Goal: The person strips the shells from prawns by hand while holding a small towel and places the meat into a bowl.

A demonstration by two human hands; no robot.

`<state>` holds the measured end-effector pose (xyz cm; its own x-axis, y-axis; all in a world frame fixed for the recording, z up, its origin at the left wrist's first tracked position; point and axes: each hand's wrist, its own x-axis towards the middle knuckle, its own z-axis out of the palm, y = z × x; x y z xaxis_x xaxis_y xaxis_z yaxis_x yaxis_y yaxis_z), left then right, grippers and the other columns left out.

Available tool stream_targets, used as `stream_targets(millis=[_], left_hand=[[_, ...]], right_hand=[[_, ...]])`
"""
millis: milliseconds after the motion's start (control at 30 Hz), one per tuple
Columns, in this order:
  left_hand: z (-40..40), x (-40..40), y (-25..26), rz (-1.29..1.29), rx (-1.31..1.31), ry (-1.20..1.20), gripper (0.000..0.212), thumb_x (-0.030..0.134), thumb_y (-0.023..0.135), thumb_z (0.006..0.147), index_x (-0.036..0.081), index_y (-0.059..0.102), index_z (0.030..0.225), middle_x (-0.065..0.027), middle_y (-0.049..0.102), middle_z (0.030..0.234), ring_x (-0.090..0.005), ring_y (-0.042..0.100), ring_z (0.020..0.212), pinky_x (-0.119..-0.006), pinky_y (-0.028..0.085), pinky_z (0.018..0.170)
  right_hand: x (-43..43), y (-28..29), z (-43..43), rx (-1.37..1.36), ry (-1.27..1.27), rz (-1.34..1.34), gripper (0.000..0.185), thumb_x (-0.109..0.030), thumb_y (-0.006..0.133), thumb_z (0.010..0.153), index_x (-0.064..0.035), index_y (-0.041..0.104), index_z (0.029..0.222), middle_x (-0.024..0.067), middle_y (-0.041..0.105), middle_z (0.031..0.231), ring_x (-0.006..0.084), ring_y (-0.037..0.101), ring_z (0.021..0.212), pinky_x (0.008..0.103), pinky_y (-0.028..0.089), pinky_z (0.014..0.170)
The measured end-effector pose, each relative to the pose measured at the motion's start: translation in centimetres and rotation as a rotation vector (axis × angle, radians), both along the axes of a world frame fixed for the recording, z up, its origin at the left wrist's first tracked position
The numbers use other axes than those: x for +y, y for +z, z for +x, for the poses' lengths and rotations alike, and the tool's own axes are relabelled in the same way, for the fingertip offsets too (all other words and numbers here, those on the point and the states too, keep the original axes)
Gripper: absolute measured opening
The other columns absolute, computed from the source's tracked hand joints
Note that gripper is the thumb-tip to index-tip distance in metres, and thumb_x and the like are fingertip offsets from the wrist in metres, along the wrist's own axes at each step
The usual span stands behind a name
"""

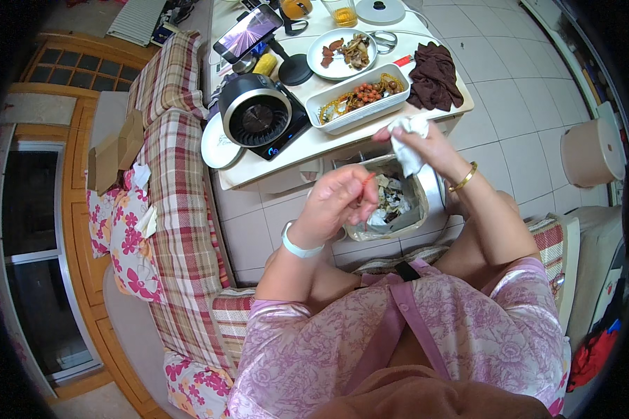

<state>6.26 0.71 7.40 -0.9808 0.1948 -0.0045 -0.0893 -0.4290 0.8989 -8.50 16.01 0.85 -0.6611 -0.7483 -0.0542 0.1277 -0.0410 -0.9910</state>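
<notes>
My left hand [344, 195], a pale band on its wrist, is closed on a thin red cord [369, 179] in front of the table's edge. Further right, my right hand [424, 144], with a gold bangle on the wrist, grips a crumpled white tissue [410, 142]. Below and between both hands stands a lined trash bin [423, 209] with scraps and crumpled tissue inside. Just beyond my hands, a white rectangular container [361, 116] on the table holds yellow and orange-red beaded strings [366, 94]. A dark brown cloth [435, 78] lies to its right.
The white table [251, 175] also bears a black round appliance [257, 112], a white lid [220, 142], a phone [249, 32] on a stand, a plate of food [340, 70], scissors [385, 42] and a glass [343, 13]. A plaid-covered sofa [178, 209] stands left, a beige bin [589, 152] right.
</notes>
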Motion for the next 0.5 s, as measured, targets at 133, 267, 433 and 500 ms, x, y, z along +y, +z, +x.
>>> stream_targets(millis=[133, 267, 433, 500], left_hand=[[-0.4, 0.3, -0.9, 0.001, -0.026, -0.014, 0.036, 0.032, 0.045, 0.089, -0.001, 0.048, 0.103, -0.0051, 0.051, 0.067, -0.0091, 0.043, 0.052, -0.019, 0.034, 0.049], [-1.1, -0.9, -0.6, 0.143, 0.053, 0.080, 0.049, 0.035, 0.045, 0.089, -0.002, 0.037, 0.120, -0.0048, 0.051, 0.071, -0.0081, 0.041, 0.050, -0.019, 0.035, 0.049], [-1.2, -2.9, -0.5, 0.348, 0.155, 0.282, 0.049, 0.029, 0.044, 0.090, 0.008, 0.027, 0.132, -0.0019, 0.049, 0.078, -0.0066, 0.042, 0.056, -0.018, 0.034, 0.049], [-1.3, -3.3, 0.1, 0.428, 0.165, 0.491, 0.050, 0.030, 0.044, 0.090, 0.010, 0.026, 0.132, -0.0044, 0.052, 0.082, -0.0066, 0.042, 0.055, -0.018, 0.035, 0.048]], right_hand=[[-0.4, -0.4, 2.5, -0.061, 0.286, 0.027, 0.029, -0.032, 0.052, 0.087, -0.0056, 0.062, 0.092, -0.0011, 0.060, 0.075, 0.0052, 0.052, 0.067, 0.0216, 0.042, 0.056], [0.0, 1.1, 2.6, -0.237, 0.383, -0.044, 0.027, -0.028, 0.052, 0.087, -0.0022, 0.059, 0.088, 0.0043, 0.061, 0.074, 0.0101, 0.057, 0.065, 0.0240, 0.046, 0.059], [1.1, 1.0, 1.0, -0.351, 0.324, -0.230, 0.026, -0.024, 0.052, 0.086, 0.0007, 0.057, 0.079, 0.0078, 0.059, 0.071, 0.0156, 0.060, 0.065, 0.0275, 0.049, 0.062], [1.8, 1.3, 0.5, -0.350, 0.324, -0.283, 0.026, -0.023, 0.050, 0.087, 0.0000, 0.056, 0.077, 0.0085, 0.057, 0.066, 0.0174, 0.058, 0.063, 0.0289, 0.048, 0.062]])
